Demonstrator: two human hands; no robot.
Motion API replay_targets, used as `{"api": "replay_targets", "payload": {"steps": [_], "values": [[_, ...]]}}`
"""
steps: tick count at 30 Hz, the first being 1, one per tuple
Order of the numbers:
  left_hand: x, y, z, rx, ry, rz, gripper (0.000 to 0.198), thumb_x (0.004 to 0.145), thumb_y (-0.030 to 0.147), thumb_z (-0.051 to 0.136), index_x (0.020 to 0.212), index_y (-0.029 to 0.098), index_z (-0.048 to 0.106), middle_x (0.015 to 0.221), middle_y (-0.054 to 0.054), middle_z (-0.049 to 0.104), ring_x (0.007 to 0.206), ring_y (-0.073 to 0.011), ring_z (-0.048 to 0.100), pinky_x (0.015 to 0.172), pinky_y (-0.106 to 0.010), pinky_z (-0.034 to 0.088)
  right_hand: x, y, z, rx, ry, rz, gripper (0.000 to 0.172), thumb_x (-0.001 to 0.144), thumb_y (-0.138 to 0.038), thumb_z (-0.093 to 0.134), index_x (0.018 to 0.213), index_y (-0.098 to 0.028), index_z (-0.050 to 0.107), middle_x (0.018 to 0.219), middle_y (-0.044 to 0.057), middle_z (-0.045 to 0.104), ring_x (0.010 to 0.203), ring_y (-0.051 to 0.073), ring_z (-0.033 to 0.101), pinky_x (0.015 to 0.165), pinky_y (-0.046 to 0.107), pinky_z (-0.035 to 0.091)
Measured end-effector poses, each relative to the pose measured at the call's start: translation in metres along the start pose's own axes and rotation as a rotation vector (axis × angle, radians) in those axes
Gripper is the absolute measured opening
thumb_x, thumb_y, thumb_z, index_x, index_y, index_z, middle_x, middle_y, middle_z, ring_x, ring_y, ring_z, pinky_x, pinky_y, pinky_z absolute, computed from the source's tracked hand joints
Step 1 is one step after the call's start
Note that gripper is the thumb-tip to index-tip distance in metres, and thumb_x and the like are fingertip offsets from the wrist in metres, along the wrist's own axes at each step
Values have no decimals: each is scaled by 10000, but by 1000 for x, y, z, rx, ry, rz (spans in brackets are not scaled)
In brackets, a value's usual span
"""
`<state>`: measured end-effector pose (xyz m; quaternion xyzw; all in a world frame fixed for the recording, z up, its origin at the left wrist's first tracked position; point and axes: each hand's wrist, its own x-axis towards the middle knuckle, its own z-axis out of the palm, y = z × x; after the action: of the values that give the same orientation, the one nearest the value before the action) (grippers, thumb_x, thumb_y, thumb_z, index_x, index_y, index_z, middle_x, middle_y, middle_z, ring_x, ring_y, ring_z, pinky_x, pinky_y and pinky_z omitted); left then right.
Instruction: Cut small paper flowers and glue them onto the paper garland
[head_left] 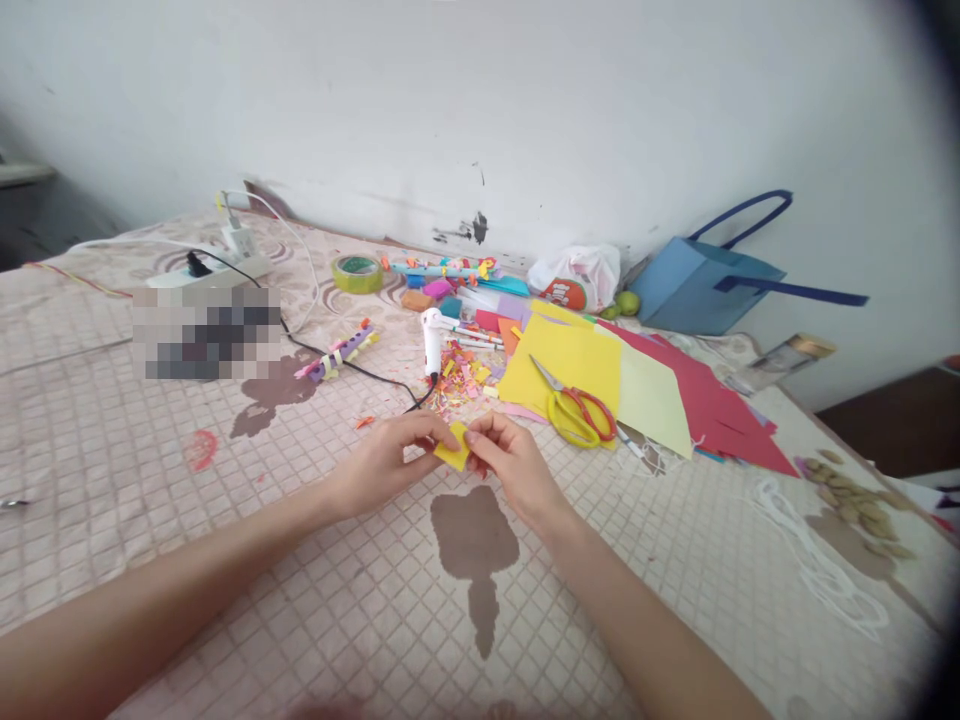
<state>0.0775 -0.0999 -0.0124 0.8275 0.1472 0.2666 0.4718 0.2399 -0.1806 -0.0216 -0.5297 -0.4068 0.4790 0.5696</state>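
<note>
Between my two hands is a small yellow piece of paper [454, 449], held just above the table. My left hand [390, 455] pinches its left side with thumb and fingers. On its right edge the fingertips of my right hand [506, 455] are closed. Just beyond my hands stands a white glue gun [433, 345] with a black cord, beside a heap of colourful paper scraps [466, 378]. Scissors [577, 405] with red and yellow handles lie on a yellow paper sheet [577, 350] to the right.
A decorated purple strip [341, 352] lies left of the glue gun. Behind are a tape roll [358, 275], a white plastic bag [574, 275] and a blue bag [690, 285]. A power strip [210, 272] sits far left; white string [817, 565] lies right.
</note>
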Motion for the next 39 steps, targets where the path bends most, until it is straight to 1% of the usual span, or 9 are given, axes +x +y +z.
{"api": "replay_targets", "payload": {"steps": [5,9,13,20,25,29,34,37,39], "values": [[0,-5,5,-216,26,-165,145,818,266,558,842,131,607,880,-66,627,825,-155,592,750,-288,471,-2,0,3,-28,-21,-58,126,779,-287,601,736,-180,552,591,-41,541,500,82,491,459,198,377],[0,-4,7,-385,66,-309,160,783,291,607,797,138,560,746,-21,631,689,-114,578,599,-219,440,-3,3,6,-22,-38,-42,149,770,-314,613,732,-183,552,582,-45,529,490,80,482,457,198,377],[1,0,9,-487,116,-399,253,714,280,677,863,146,522,703,2,628,618,-95,564,501,-181,379,-3,6,8,-23,-59,-21,169,769,-340,622,751,-182,565,597,-35,545,500,85,495,459,199,391],[0,0,9,-491,170,-434,338,690,251,688,956,158,502,727,8,624,611,-93,568,509,-185,384,-6,-1,6,-1,-67,18,325,838,-485,495,767,-180,579,644,8,577,561,117,550,454,210,423],[0,0,9,-486,157,-440,328,701,245,680,957,143,503,717,2,617,600,-83,555,499,-176,378,-6,2,4,-117,-89,-12,226,788,-397,607,741,-179,566,576,-24,552,512,96,514,466,203,415],[0,0,9,-453,159,-438,332,702,270,682,954,136,513,756,-21,631,647,-101,578,516,-183,401,-7,3,5,-139,-94,-37,182,821,-340,570,738,-178,563,568,-33,540,496,86,490,477,209,406],[-1,-1,10,-398,95,-461,256,701,336,674,799,132,554,702,-9,616,630,-110,580,534,-200,422,-7,3,5,-152,-71,-54,185,814,-352,570,737,-184,559,567,-37,536,487,90,488,479,217,411],[-1,0,10,-396,33,-506,244,708,358,661,719,131,572,665,-6,612,616,-111,580,564,-216,444,-7,3,6,-157,-71,-50,196,813,-364,569,736,-185,559,583,-33,542,497,92,494,481,217,412],[-1,0,10,-403,28,-541,246,708,363,660,694,131,580,652,-8,620,606,-110,583,572,-220,452,-7,3,6,-154,-84,-44,196,817,-364,566,738,-185,558,589,-30,543,505,93,498,484,216,414]]}}
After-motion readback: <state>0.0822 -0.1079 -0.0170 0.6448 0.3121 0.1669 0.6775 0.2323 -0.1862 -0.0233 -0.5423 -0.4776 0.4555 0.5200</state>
